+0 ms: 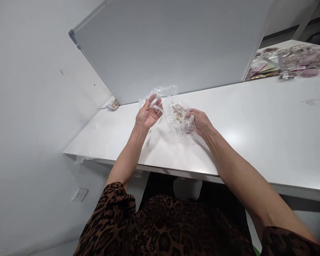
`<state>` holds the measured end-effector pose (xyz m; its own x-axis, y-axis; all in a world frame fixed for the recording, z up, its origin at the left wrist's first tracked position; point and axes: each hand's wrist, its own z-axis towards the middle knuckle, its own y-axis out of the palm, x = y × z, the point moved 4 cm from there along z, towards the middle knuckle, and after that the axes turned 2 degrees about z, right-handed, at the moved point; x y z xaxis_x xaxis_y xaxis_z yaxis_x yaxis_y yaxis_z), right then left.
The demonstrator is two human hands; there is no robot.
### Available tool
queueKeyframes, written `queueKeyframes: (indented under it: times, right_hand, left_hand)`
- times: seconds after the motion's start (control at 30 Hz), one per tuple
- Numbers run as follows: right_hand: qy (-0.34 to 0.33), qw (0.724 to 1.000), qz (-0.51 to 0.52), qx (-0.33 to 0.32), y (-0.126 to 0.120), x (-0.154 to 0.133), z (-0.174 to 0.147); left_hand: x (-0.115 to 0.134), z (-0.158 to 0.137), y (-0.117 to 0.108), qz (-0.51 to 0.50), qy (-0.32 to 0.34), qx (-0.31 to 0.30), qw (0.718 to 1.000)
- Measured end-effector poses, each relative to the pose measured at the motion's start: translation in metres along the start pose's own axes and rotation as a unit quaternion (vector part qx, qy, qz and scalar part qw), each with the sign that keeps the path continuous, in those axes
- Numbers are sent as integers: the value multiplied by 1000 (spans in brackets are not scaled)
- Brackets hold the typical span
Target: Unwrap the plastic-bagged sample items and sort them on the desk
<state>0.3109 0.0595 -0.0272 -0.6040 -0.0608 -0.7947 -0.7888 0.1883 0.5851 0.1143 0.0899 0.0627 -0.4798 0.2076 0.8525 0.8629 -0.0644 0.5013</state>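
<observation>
A crinkled clear plastic bag [180,119] with small brown, gold and reddish items inside is held up just above the white table. My right hand [200,121] grips its right side, thumb and fingers pinched on the plastic around the contents. At the bag's left, my left hand [150,112] has its palm turned up and its fingers curled about a loose fold of the film. The film spreads upward behind the left fingers. What exactly the items in the bag are cannot be made out.
The white table [269,131] runs along a grey upright board [176,46]. Many bagged items [301,58] lie in a pile at the far right. In the left corner sits a small packet [113,104]. Plastic scrap [85,158] hangs at the front left edge.
</observation>
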Motion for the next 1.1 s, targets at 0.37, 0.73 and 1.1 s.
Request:
queueKeyframes:
  times: [0.37, 0.73, 1.1]
  right_hand:
    - [-8, 994, 107, 27, -2, -2, 10]
    - [-55, 994, -39, 90, -18, 1, 16]
    - [-300, 913, -241, 135, -28, -7, 26]
  left_hand:
    - [-55, -1, -25, 67, -197, 34, 978]
    - [-33, 1, 0, 143, -52, -26, 988]
    - [-12, 10, 10, 246, 48, -41, 967]
